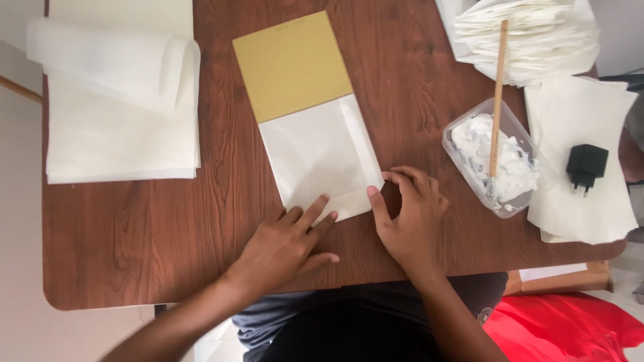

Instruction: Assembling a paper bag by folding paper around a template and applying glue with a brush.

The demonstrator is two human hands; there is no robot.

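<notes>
I see a reddish-brown wooden tabletop (168, 228) filling most of the view. At far left lies a large stack of thin white paper sheets (121, 134), its top sheet curled over. At right is a smaller pile of white sheets (583, 201) with a small black plug adapter (587, 165) on it, and at far right a heap of folded white paper pieces (537, 37).

In the middle lies a flat white paper bag (318, 155) with a mustard-yellow rectangular card (292, 64) sliding out of its far end. The long axis of the pair runs near to far, leaning slightly left at the far end. Its near edge is folded up into a narrow flap.

My left hand (285, 248) rests flat, fingers spread, pressing the near left part of that flap. My right hand (409, 214) sits at the near right corner, thumb and forefinger pinched lightly on the paper's corner. The bag lies straight ahead of both hands; the right hand is the one at the corner, the left at the edge's middle.

Right of the bag stands a clear plastic tub of white paste (493, 154) with a long wooden stick (498, 87) leaning out of it, well clear of the right hand.
</notes>
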